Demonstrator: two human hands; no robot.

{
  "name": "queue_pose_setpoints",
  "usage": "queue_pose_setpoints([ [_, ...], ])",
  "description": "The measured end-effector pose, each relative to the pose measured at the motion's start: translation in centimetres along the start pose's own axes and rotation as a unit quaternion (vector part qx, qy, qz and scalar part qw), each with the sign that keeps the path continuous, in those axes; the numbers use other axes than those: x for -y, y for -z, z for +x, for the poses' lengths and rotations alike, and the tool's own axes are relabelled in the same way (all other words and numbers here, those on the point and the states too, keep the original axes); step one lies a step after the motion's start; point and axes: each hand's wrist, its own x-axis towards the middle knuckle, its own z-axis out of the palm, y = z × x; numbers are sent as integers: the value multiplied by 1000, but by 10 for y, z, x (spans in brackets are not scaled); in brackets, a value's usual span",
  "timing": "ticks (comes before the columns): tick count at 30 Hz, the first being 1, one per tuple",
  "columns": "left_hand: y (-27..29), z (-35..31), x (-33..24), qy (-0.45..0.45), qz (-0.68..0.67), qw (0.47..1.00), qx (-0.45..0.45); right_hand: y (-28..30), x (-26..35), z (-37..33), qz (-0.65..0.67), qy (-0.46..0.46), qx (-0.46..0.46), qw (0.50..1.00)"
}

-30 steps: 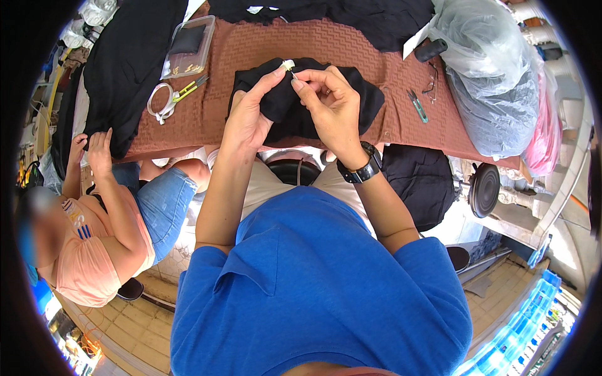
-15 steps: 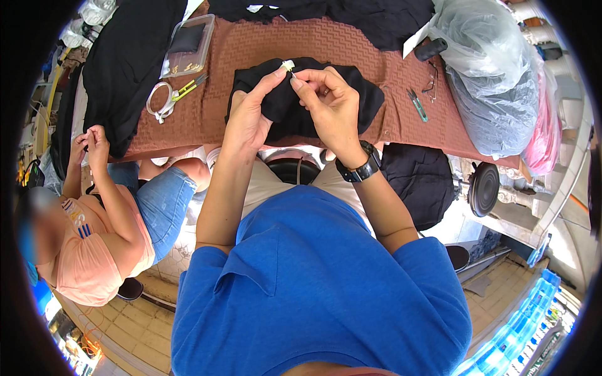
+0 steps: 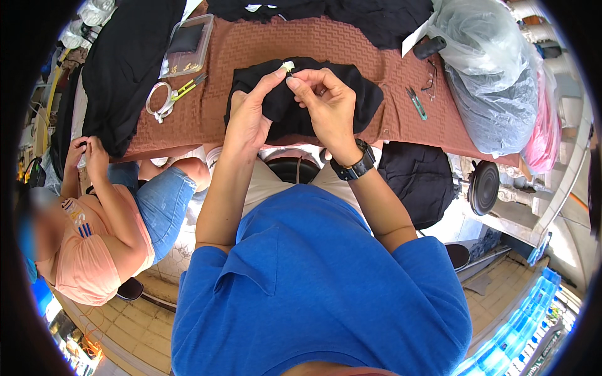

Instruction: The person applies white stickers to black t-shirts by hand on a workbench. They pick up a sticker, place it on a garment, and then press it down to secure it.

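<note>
Black cloth (image 3: 367, 100) lies bunched on the table in front of me. My left hand (image 3: 251, 116) is closed on it, thumb up along its near side. At that thumb's tip sits a small cream-coloured piece (image 3: 288, 66), its exact kind too small to tell. Close beside it, my right hand (image 3: 327, 103) pinches thumb and forefinger together, the other fingers curled. Whatever is in that pinch is too small to make out. Both hands' fingertips nearly meet over the cloth.
On the brown-covered table (image 3: 251, 41) lie a clear plastic box (image 3: 202, 53), yellow-green snips (image 3: 186, 88), a white ring (image 3: 150, 103), green-handled snips (image 3: 416, 103) and glasses (image 3: 431, 84). A plastic-wrapped bundle (image 3: 492, 94) stands right. A co-worker (image 3: 106, 232) handles black fabric (image 3: 116, 75) at left.
My right hand has shifted slightly left and its wrist has turned. A thin light sliver between its fingertips no longer shows. My left hand stays put; the co-worker's hands have moved a little.
</note>
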Motion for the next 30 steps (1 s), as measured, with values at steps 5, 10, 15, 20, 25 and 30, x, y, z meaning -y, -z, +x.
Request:
queue_pose_setpoints([
  [5, 5, 3, 1, -10, 17, 1000, -4, 0, -2, -2, 31, 21, 9, 999],
  [10, 6, 8, 10, -47, 46, 998, -4, 10, 5, 10, -139, 64, -10, 988],
  [15, 8, 17, 24, -125, 144, 981, -37, 25, 14, 36, -318, 196, 123, 920],
  [20, 18, 32, 34, -176, 306, 929, -113, 21, 45, 52, -161, 192, 108, 962],
  [25, 36, 44, 38, -204, 437, 858, -177, 29, 140, 43, -23, 284, 152, 947],
  [30, 43, 53, 41, -257, 475, 817, -203, 68, 180, 38, 62, 378, 206, 900],
])
